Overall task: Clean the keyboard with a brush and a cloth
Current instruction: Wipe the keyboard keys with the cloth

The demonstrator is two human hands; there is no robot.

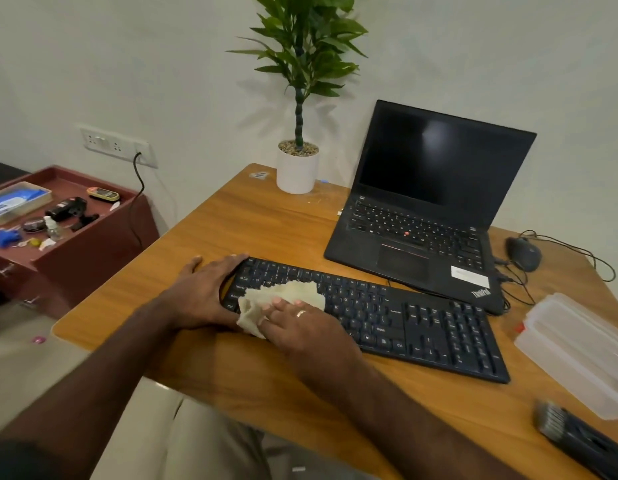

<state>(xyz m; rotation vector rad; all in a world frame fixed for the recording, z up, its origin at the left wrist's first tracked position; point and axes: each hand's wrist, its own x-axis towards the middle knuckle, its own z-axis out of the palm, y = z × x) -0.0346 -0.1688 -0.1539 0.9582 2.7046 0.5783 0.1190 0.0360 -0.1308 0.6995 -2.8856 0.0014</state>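
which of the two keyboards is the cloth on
The separate black keyboard at the near table edge; the cloth lies on its left end under the right hand. The laptop keys are bare.

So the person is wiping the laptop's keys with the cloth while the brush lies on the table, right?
Not quite. The head view shows the cloth under the right hand on the separate black keyboard, not the laptop. The left hand steadies its end. The brush does lie on the table.
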